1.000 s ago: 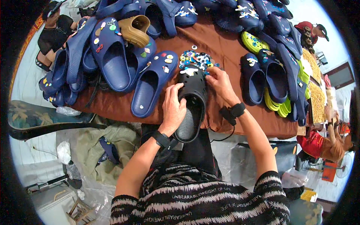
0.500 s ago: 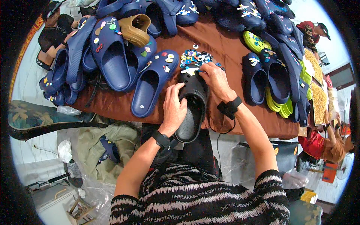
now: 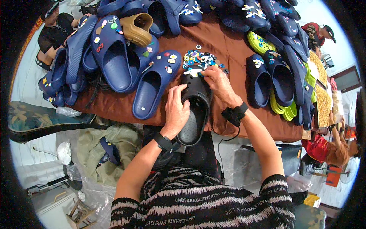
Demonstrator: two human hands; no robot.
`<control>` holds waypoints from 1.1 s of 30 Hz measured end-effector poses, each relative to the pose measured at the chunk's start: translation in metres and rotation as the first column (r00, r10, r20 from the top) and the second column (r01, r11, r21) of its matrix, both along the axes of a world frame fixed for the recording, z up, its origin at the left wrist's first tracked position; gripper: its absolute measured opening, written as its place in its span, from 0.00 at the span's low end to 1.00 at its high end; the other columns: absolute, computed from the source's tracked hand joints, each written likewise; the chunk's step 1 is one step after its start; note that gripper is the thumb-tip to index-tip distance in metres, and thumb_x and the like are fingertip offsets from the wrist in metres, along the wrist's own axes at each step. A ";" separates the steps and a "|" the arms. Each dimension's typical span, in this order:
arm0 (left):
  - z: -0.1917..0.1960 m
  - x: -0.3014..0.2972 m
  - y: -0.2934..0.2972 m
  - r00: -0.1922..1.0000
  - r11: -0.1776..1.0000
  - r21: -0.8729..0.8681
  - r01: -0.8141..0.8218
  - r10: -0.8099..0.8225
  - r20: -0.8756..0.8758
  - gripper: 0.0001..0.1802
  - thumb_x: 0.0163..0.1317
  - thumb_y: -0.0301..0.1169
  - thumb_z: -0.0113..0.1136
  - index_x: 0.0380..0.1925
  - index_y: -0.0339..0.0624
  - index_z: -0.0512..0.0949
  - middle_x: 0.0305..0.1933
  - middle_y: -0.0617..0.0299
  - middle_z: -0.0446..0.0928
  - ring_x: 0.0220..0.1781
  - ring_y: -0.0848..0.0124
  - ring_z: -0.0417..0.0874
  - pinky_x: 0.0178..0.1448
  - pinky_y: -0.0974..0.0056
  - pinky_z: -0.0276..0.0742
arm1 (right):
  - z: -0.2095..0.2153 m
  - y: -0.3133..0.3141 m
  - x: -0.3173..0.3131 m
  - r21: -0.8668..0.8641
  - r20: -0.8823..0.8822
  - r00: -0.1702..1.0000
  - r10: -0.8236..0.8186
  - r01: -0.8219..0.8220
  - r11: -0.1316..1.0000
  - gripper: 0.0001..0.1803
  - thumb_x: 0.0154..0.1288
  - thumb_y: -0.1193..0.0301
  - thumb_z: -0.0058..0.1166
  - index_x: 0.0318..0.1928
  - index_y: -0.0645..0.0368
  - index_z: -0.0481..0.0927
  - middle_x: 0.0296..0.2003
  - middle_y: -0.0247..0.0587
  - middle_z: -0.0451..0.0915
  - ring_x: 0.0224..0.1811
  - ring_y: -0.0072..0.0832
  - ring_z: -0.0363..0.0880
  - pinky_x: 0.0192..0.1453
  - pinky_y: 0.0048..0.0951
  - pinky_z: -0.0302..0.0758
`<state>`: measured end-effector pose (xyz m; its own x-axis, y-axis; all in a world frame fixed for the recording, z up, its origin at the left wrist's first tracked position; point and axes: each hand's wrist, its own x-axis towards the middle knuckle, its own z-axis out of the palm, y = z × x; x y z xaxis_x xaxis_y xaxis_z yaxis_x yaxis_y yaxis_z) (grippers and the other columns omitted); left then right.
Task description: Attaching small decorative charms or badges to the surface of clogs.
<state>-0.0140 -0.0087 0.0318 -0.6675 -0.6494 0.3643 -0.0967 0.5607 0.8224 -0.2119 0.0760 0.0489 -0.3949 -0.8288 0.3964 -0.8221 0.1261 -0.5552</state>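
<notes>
A black clog (image 3: 194,114) stands toe away from me at the table's front edge, its heel end reaching over the edge. My left hand (image 3: 176,108) is closed on its left side, fingertips on the upper near the holes. At the right of the toe my right hand (image 3: 220,84) pinches a small blue-green shoe charm (image 3: 201,74), mostly covered by the fingers. A white charm (image 3: 193,71) sits on the front of the toe. Just beyond it lies a pile of loose charms (image 3: 201,59) in blue, white and black.
Brown cloth covers the table (image 3: 223,42). Navy clogs (image 3: 114,72) with charms are heaped at the left, with a tan clog (image 3: 136,29) among them. More navy clogs (image 3: 284,80) and lime-green ones (image 3: 261,42) stand at the right. Other people (image 3: 57,34) are around the table.
My right hand has shifted slightly down and left at the clog's toe, its wrist a little lower. My left hand keeps its hold on the clog.
</notes>
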 end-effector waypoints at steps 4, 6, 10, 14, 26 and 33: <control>-0.001 0.000 0.000 1.000 1.000 -0.007 -0.002 0.002 -0.002 0.26 0.55 0.16 0.52 0.57 0.37 0.72 0.56 0.45 0.73 0.62 0.46 0.75 0.68 0.50 0.70 | -0.005 0.002 -0.001 -0.004 -0.057 0.997 0.049 -0.050 0.999 0.11 0.64 0.75 0.58 0.46 0.59 0.85 0.45 0.47 0.81 0.51 0.48 0.79 0.55 0.43 0.76; -0.002 0.000 0.000 1.000 1.000 -0.009 0.002 -0.002 0.001 0.26 0.55 0.16 0.52 0.57 0.37 0.72 0.56 0.45 0.73 0.62 0.46 0.75 0.68 0.50 0.70 | -0.006 0.002 0.000 -0.027 -0.080 0.994 0.071 -0.073 0.997 0.12 0.64 0.77 0.57 0.47 0.59 0.85 0.47 0.47 0.81 0.50 0.49 0.79 0.55 0.44 0.76; -0.002 0.000 0.000 1.000 1.000 -0.014 0.008 -0.008 -0.001 0.27 0.55 0.16 0.52 0.58 0.37 0.71 0.57 0.45 0.72 0.63 0.46 0.74 0.69 0.50 0.69 | -0.002 0.003 -0.003 0.028 -0.118 0.988 0.095 -0.093 0.995 0.13 0.63 0.78 0.56 0.48 0.59 0.85 0.49 0.48 0.81 0.52 0.49 0.79 0.56 0.43 0.77; 0.000 -0.004 0.003 1.000 0.999 -0.044 -0.002 0.002 0.001 0.27 0.55 0.15 0.53 0.58 0.37 0.71 0.57 0.45 0.72 0.63 0.46 0.74 0.69 0.51 0.69 | -0.007 0.003 -0.015 0.041 -0.153 0.972 0.177 -0.173 0.984 0.15 0.62 0.80 0.55 0.50 0.59 0.85 0.50 0.48 0.81 0.54 0.49 0.79 0.58 0.42 0.77; -0.002 -0.001 0.002 1.000 1.000 -0.004 0.007 -0.007 0.003 0.30 0.54 0.16 0.58 0.59 0.42 0.71 0.57 0.45 0.71 0.63 0.45 0.73 0.67 0.48 0.71 | -0.005 -0.003 -0.005 -0.016 0.344 0.939 -0.012 0.019 1.000 0.13 0.65 0.74 0.62 0.50 0.62 0.83 0.47 0.46 0.83 0.53 0.41 0.82 0.58 0.35 0.76; -0.004 -0.002 0.002 1.000 1.000 -0.018 0.003 -0.003 0.004 0.31 0.53 0.15 0.59 0.60 0.42 0.70 0.58 0.45 0.71 0.64 0.45 0.72 0.68 0.48 0.70 | -0.014 -0.003 -0.009 -0.051 0.038 0.998 0.040 -0.038 0.998 0.12 0.61 0.75 0.63 0.46 0.59 0.86 0.44 0.46 0.82 0.51 0.45 0.80 0.57 0.40 0.75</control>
